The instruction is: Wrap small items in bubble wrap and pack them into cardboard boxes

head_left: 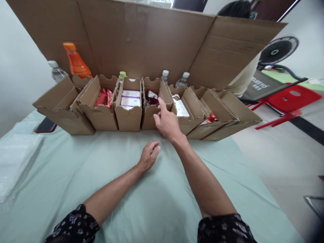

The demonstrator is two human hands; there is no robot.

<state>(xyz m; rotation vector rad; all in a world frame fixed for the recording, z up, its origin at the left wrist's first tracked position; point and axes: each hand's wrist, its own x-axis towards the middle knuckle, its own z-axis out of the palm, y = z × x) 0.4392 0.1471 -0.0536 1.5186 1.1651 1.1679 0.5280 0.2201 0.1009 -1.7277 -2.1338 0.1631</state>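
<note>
A row of cardboard boxes stands on the green cloth. My right hand (166,121) is at the front of the middle box (152,118), index finger stretched out near a dark red packet (152,97); its thumb is apart and nothing shows in it. Lower down, my left hand (149,155) rests on the cloth with its fingers curled together, no object visible in it. White packs with purple edges (130,101) fill the box to the left of the middle one. Further left are red packets (102,98). Right of my right hand, a box holds a white pack (180,107).
Behind the boxes rises a cardboard panel (152,40), with an orange bottle (77,62) and several clear bottles before it. A dark phone (46,125) and plastic bags (17,162) lie left. A person's head (235,9) shows behind the panel; a red stool (291,101) stands right.
</note>
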